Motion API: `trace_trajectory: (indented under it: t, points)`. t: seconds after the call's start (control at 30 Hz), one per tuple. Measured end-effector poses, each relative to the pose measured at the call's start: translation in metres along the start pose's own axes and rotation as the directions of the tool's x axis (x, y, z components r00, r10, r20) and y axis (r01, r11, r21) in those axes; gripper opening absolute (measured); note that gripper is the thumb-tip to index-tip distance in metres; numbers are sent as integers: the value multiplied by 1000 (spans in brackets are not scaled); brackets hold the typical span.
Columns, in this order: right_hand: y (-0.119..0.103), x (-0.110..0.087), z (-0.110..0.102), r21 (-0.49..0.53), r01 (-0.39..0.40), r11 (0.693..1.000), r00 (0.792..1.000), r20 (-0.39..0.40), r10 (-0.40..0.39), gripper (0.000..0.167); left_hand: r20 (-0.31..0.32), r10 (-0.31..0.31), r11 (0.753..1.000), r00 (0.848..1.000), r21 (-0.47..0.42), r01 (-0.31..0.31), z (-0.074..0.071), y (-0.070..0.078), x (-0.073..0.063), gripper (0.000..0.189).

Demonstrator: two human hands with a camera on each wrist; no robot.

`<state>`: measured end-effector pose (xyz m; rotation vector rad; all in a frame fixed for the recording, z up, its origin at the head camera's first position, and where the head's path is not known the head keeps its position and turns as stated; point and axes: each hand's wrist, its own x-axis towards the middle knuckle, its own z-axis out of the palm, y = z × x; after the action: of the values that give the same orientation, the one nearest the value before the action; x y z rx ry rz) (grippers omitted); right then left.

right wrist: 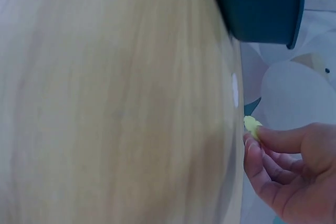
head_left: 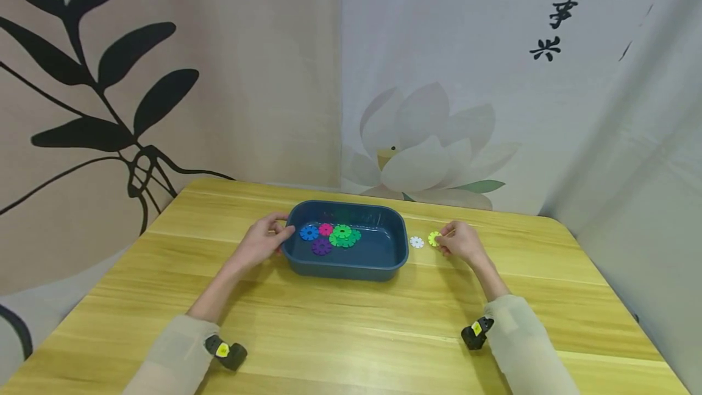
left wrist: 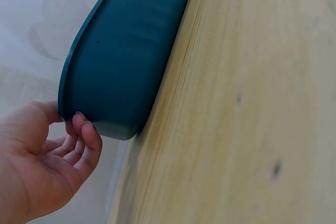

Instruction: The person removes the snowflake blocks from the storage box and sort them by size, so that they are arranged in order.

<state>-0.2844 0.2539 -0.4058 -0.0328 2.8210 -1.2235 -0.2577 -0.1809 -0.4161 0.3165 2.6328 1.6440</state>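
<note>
A dark blue-green plastic basin [head_left: 378,273] sits on the table, with several notched flower-shaped discs inside. Blue [head_left: 309,233], pink [head_left: 326,229] and purple [head_left: 322,245] discs lie at its left, beside a small overlapping cluster of green discs [head_left: 342,235]. My left hand [head_left: 265,238] grips the basin's left rim, thumb over the edge and fingers curled beneath it, as the left wrist view shows. To the right of the basin, my right hand [head_left: 460,241] pinches a yellow disc [right wrist: 252,124] between thumb and fingertips. A white disc [head_left: 417,242] lies flat on the table between basin and right hand.
The wooden table [head_left: 340,334] ends at a back edge against a printed curtain [head_left: 274,78] with leaf, lotus and black character designs. Each sleeve carries a small black wrist camera, one on the left [head_left: 226,352] and another on the right [head_left: 477,333].
</note>
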Motion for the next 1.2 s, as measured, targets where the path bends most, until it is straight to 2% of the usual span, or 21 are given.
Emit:
trace_trajectory:
  t: [0.27, 0.43, 0.7, 1.0, 1.2]
  points:
    - [7, 1, 1, -14, -37, 999, 999, -5, 37, 17, -1, -2, 1000, 1000, -12, 2, 1, 2, -1, 47]
    - [9, 2, 2, -79, -25, 997, 999, -21, 24, 16, 1, 1, 1000, 1000, -21, -1, 1, 4, -2, 49]
    - [7, 4, 6, -110, 4, 994, 999, -47, -9, 15, 1, -10, 1000, 1000, -16, 10, 0, 3, -2, 46]
    - [6, 4, 6, -76, -6, 997, 999, -39, 3, 17, -1, -12, 1000, 1000, -15, 12, 0, 3, -3, 46]
    - [-3, 3, 3, -53, -6, 999, 999, -38, 4, 22, -7, -11, 1000, 1000, -13, 11, 0, 2, -2, 46]
